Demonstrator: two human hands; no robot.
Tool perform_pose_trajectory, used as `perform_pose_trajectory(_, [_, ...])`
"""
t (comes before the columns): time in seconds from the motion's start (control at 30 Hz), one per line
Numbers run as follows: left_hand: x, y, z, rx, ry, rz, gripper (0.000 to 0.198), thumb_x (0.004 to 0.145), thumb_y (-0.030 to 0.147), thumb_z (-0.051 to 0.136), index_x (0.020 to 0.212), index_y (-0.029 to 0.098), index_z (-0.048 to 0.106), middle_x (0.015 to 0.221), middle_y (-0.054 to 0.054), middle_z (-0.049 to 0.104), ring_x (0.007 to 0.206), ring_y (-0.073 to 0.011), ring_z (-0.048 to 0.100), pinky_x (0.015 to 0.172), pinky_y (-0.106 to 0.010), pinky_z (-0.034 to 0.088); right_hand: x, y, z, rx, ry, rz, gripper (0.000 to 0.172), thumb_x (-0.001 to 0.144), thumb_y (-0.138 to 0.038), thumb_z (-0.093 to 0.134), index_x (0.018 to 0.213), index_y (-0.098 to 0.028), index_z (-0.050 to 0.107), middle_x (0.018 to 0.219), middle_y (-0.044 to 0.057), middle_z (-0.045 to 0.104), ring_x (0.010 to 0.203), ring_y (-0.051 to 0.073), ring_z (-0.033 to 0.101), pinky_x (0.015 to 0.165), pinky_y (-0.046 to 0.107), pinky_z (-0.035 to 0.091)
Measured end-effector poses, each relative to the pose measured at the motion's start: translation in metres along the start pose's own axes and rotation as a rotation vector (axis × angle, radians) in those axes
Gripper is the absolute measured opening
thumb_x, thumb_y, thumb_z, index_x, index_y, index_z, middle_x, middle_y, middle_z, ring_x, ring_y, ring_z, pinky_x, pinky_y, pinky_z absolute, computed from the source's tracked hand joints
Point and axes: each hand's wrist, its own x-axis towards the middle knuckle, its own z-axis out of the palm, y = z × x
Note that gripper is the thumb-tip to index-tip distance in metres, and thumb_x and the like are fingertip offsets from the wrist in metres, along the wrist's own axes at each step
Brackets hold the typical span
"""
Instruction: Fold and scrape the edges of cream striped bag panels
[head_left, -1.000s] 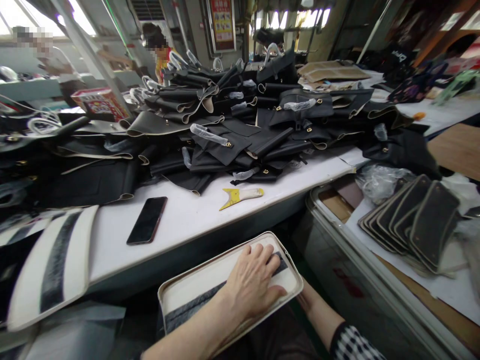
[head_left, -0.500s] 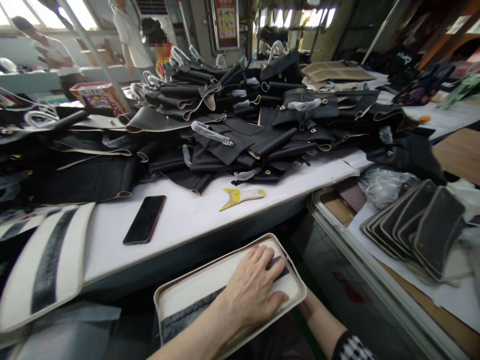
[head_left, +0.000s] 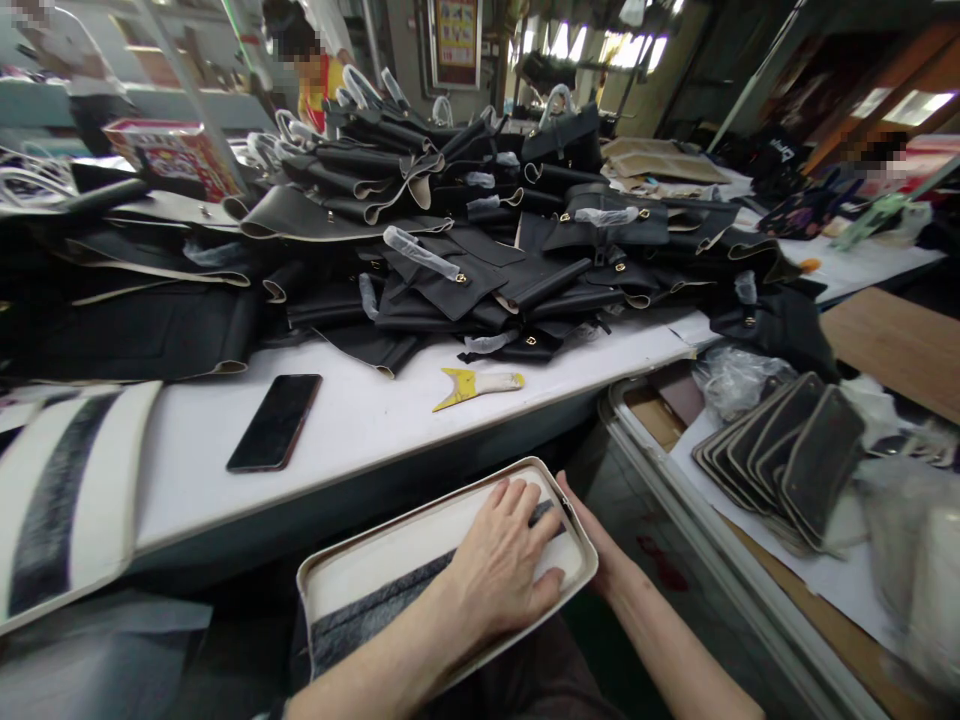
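A shallow bag piece [head_left: 375, 560] with a raised rim, pale inside with a black band along it, is tilted over my lap below the table edge. My left hand [head_left: 506, 555] lies palm down inside it near the right end, fingers stretched and thumb spread. Around the outside of that end is my right hand [head_left: 600, 545], holding the piece; one fingertip shows by the rim and the other fingers are hidden behind it. A yellow-and-white fork-ended tool [head_left: 476, 387] and a black phone [head_left: 275, 422] lie on the table ahead.
Black bag parts [head_left: 465, 270] with wrapped handles are heaped across the white table [head_left: 360, 410]. A curved pale panel [head_left: 105, 480] stands at left. On the right, a metal-edged bench carries stacked dark panels [head_left: 787, 460] and plastic wrap [head_left: 739, 380]. People are at the back.
My right hand has come up from beneath the bag piece to its right outer side. My left hand stays pressed inside. The view has shifted slightly.
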Motion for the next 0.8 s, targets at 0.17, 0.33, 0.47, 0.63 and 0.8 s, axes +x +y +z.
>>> perform_pose_trajectory(0.17, [-0.002, -0.004, 0.004, -0.036, 0.028, -0.021, 0.048, 0.077, 0.045, 0.066, 0.114, 0.018, 0.054, 0.119, -0.010, 0.051, 0.116, -0.0297, 0.044, 0.109, -0.044, 0.035, -0.036, -0.015, 0.000, -0.316, 0.084, -0.245, 0.050, 0.089, -0.055, 0.059, 0.122, -0.019, 0.063, 0.115, 0.009, 0.068, 0.104, 0.026, 0.063, 0.087, 0.034, 0.049])
perform_pose_trajectory(0.33, [-0.005, -0.007, 0.005, -0.098, 0.048, -0.035, 0.052, 0.074, 0.042, 0.069, 0.118, 0.018, 0.054, 0.120, -0.010, 0.051, 0.114, -0.0284, 0.045, 0.107, -0.041, 0.038, -0.043, -0.018, -0.006, -0.832, 0.282, -0.418, 0.035, 0.092, -0.048, 0.057, 0.109, -0.021, 0.069, 0.101, 0.005, 0.068, 0.098, 0.023, 0.061, 0.083, 0.030, 0.045])
perform_pose_trajectory(0.47, [-0.005, -0.007, 0.003, -0.125, 0.052, -0.030, 0.057, 0.074, 0.042, 0.071, 0.123, 0.019, 0.052, 0.122, -0.009, 0.052, 0.115, -0.0276, 0.046, 0.106, -0.041, 0.039, -0.048, -0.021, -0.004, -1.104, 0.350, -0.565, 0.036, 0.096, -0.042, 0.049, 0.073, -0.019, 0.064, 0.072, 0.001, 0.053, 0.068, 0.015, 0.053, 0.063, 0.027, 0.038])
perform_pose_trajectory(0.63, [-0.003, -0.010, 0.001, -0.133, 0.047, -0.032, 0.060, 0.074, 0.043, 0.071, 0.126, 0.019, 0.051, 0.130, -0.010, 0.049, 0.120, -0.0283, 0.045, 0.106, -0.041, 0.040, -0.052, -0.019, -0.004, -1.152, 0.328, -0.624, 0.037, 0.099, -0.037, 0.044, 0.070, -0.019, 0.058, 0.069, 0.000, 0.049, 0.064, 0.015, 0.051, 0.060, 0.028, 0.035])
perform_pose_trajectory(0.8, [-0.002, -0.012, 0.002, -0.107, 0.046, -0.023, 0.063, 0.075, 0.046, 0.070, 0.127, 0.018, 0.050, 0.132, -0.011, 0.048, 0.122, -0.0288, 0.045, 0.107, -0.041, 0.039, -0.049, -0.016, -0.001, -1.136, 0.362, -0.652, 0.032, 0.099, -0.035, 0.044, 0.079, -0.020, 0.065, 0.073, 0.003, 0.053, 0.068, 0.017, 0.054, 0.063, 0.029, 0.038])
